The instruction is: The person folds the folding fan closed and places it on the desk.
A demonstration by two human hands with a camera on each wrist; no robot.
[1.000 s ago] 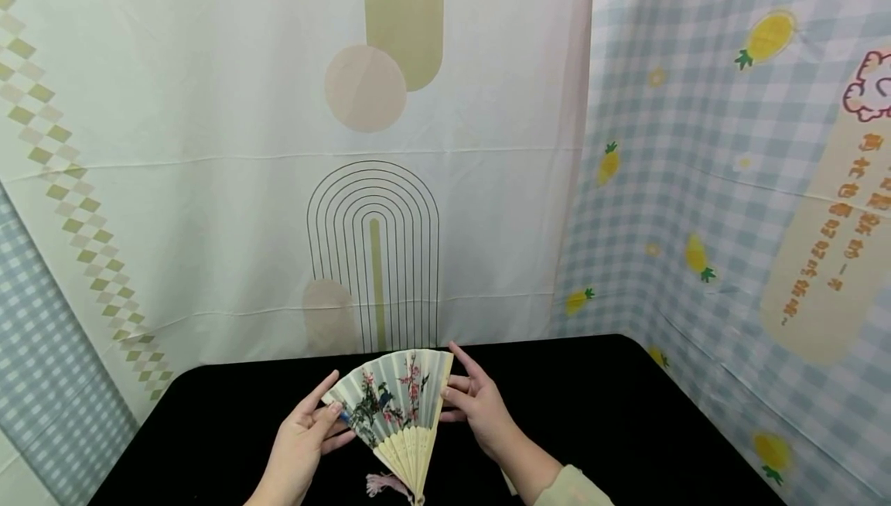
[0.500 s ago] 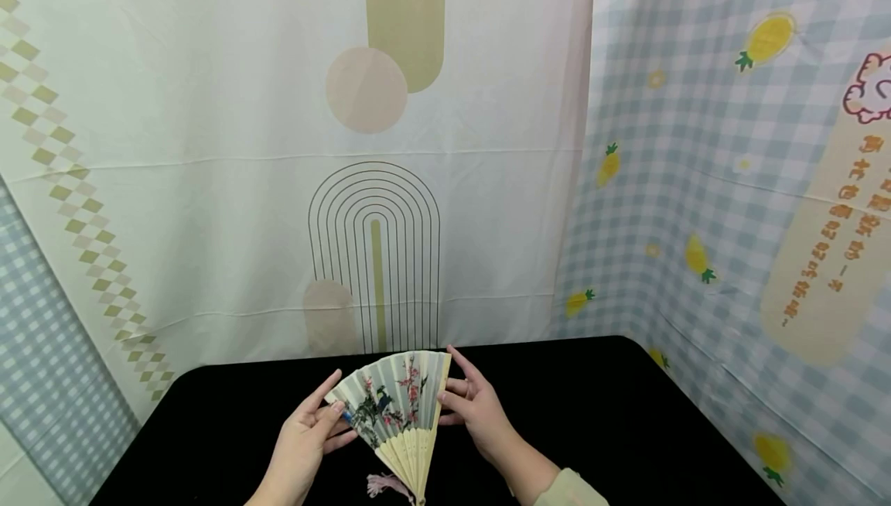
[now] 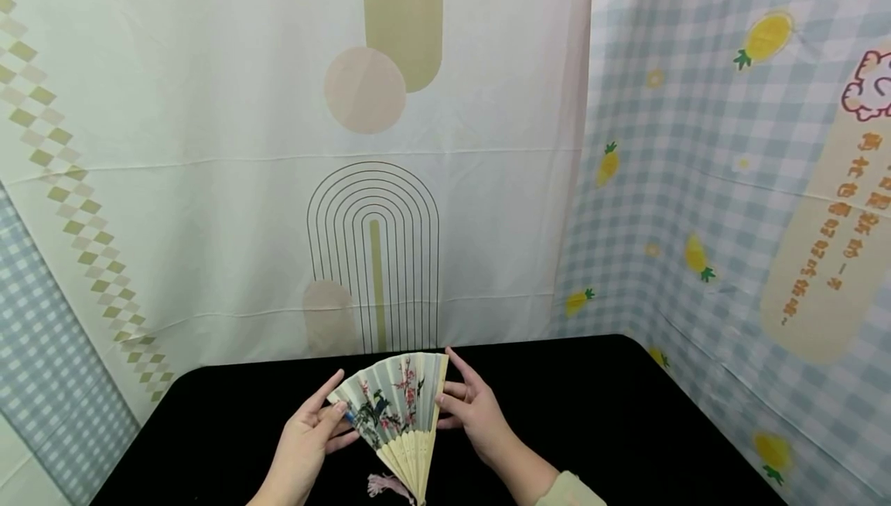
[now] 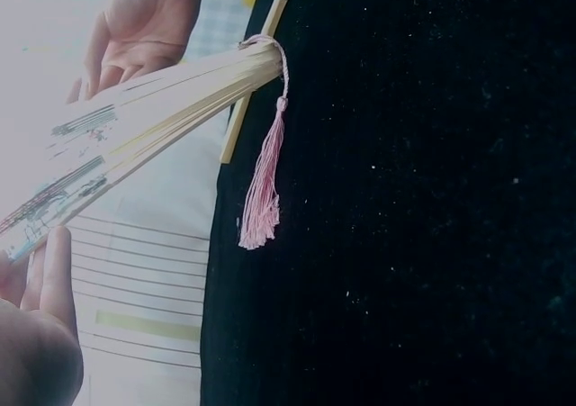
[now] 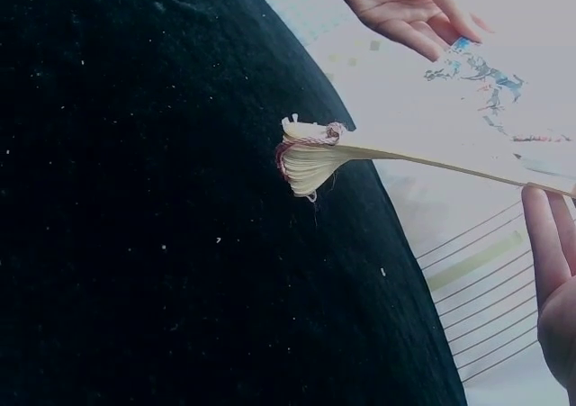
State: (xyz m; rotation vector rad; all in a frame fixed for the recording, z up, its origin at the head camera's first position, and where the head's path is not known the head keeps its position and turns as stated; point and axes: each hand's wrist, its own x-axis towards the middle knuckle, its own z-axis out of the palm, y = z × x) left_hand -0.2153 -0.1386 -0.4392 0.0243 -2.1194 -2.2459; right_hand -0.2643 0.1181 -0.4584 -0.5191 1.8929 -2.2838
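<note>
A folding fan (image 3: 395, 398) with pale ribs and a printed leaf of pink blossoms and a dark bird is partly spread, its pivot toward the person. My left hand (image 3: 302, 436) pinches the leaf's left edge, thumb in front. At the right outer rib is my right hand (image 3: 480, 413), thumb and fingers holding that edge, index finger pointing up along it. A pink tassel (image 4: 264, 185) hangs from the pivot end. In the right wrist view the bunched rib ends (image 5: 310, 163) show; the leaf is washed out by glare.
A black-covered table (image 3: 592, 413) lies beneath. Behind it hangs a pale patterned curtain (image 3: 230, 243), with a checked pineapple-print curtain (image 3: 661, 181) at right. The left wrist view shows a thin pale wooden strip (image 4: 236, 127) beyond the fan's pivot.
The fan's spread has narrowed slightly. Its right edge and my right hand have shifted a little left, while my left hand has moved slightly right.
</note>
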